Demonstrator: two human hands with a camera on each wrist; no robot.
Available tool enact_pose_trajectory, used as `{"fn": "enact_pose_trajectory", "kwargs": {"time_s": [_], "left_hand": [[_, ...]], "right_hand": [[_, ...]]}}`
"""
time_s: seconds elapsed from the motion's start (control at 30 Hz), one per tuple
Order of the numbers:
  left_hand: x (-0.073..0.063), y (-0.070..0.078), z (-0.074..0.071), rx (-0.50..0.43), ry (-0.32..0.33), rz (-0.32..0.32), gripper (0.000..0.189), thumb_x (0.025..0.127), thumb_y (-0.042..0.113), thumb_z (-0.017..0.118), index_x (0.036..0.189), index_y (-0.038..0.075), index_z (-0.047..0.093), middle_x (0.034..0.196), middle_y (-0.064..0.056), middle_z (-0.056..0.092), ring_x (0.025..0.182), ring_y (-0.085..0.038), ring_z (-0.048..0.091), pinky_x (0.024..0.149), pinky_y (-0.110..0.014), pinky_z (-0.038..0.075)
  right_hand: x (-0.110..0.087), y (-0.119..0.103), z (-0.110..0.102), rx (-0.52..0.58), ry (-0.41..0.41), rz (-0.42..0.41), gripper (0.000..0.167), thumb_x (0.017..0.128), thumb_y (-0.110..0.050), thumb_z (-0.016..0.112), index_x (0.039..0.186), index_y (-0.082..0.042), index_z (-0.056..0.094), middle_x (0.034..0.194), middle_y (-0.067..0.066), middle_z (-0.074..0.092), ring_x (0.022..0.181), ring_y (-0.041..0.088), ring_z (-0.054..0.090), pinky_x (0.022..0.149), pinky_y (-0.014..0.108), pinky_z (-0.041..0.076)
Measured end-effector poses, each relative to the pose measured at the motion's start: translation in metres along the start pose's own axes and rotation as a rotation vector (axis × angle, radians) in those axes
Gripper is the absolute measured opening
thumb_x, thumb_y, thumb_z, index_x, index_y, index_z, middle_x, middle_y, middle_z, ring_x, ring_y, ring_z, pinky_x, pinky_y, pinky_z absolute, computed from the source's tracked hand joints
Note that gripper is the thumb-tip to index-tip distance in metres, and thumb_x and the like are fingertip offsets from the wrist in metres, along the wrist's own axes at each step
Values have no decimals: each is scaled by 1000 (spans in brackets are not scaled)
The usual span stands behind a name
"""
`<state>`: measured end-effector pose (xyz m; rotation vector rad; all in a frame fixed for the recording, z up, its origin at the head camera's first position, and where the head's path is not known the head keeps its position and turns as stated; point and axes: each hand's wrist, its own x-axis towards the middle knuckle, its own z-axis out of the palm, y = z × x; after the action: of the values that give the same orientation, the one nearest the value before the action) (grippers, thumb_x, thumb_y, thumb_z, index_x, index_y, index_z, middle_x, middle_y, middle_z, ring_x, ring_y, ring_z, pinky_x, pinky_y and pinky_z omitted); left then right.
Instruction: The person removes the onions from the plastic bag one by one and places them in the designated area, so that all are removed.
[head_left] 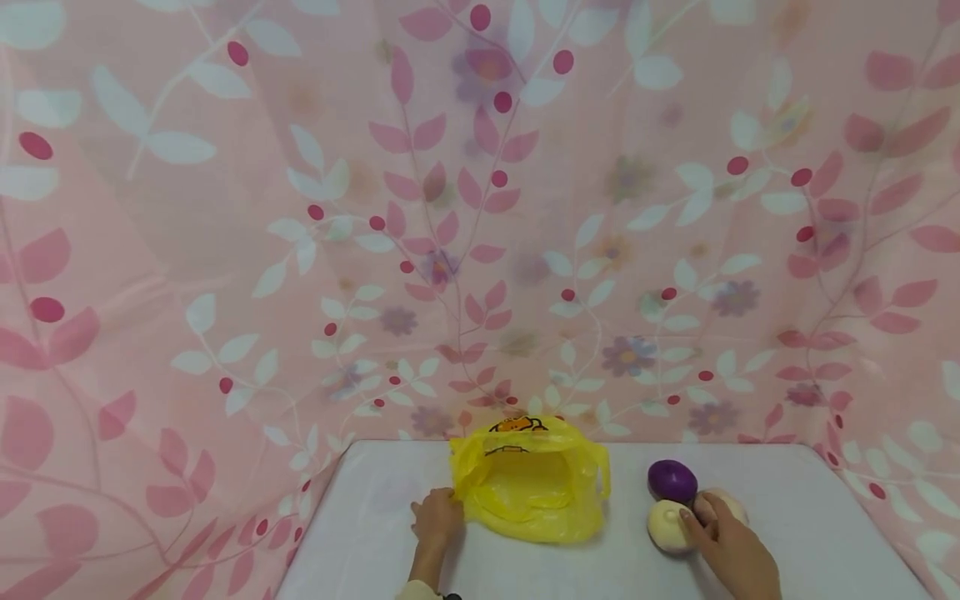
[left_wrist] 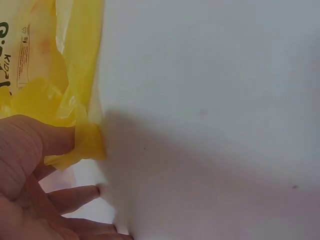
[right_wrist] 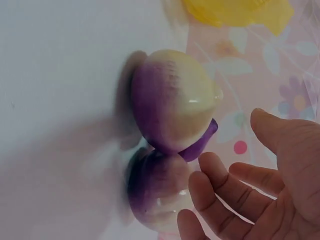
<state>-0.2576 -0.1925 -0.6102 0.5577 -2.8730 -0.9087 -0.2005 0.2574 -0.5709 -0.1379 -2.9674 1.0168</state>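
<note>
A yellow plastic bag [head_left: 525,525] lies on the white table, its mouth toward me and dark print inside. My left hand [head_left: 438,518] pinches the bag's left edge between thumb and finger, and the other fingers spread beside it. At the right, three rounded, turnip-like pieces sit close together: one showing purple [head_left: 672,482], one cream-topped [head_left: 669,527], and a paler one [head_left: 731,505] partly behind my fingers. My right hand [head_left: 733,550] reaches over the two pale ones, fingers loosely bent. The right wrist view shows purple undersides on the cream-topped piece [right_wrist: 172,100] and its neighbour [right_wrist: 159,192].
The white table [head_left: 367,525] ends at a back edge against a pink curtain [head_left: 525,250] with leaves and flowers. White tabletop shows between the bag and the rounded pieces.
</note>
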Motion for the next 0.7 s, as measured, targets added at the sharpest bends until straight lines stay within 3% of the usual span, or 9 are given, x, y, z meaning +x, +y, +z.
{"fn": "enact_pose_trajectory", "kwargs": {"time_s": [0.1,0.3,0.43,0.6,0.7], "left_hand": [[-2,0,1,23,-3,29,28,85,11,65,109,-1,71,115,-28,63,105,-55,47,82,-80,34],[-7,2,-8,47,-31,56,31,94,24,61,113,-1,65,115,-25,63,102,-52,50,80,-75,39],[-11,4,-12,69,-55,71,41,100,34,53,124,0,56,117,-23,59,103,-50,51,81,-73,40],[-19,2,-15,107,4,194,58,102,41,48,140,-2,45,138,-30,46,123,-58,40,88,-74,37],[-25,-2,-20,167,61,273,61,101,44,48,141,-2,45,141,-31,44,127,-60,36,91,-73,36]], "right_hand": [[2,2,-4,-18,9,0,80,95,-61,49,138,6,41,76,5,59,67,23,56,60,44,47],[2,7,-6,-29,106,-135,74,97,-53,52,138,8,45,101,27,67,95,46,63,78,63,48],[-2,10,-6,-57,177,-200,65,97,-48,55,135,5,50,109,30,66,101,56,55,74,70,45],[-5,14,-2,-95,309,-277,54,94,-41,63,132,-2,56,118,28,62,108,52,51,73,74,41],[-7,15,-2,-108,312,-282,53,94,-42,62,133,-5,56,124,25,58,114,52,45,78,76,35]]}}
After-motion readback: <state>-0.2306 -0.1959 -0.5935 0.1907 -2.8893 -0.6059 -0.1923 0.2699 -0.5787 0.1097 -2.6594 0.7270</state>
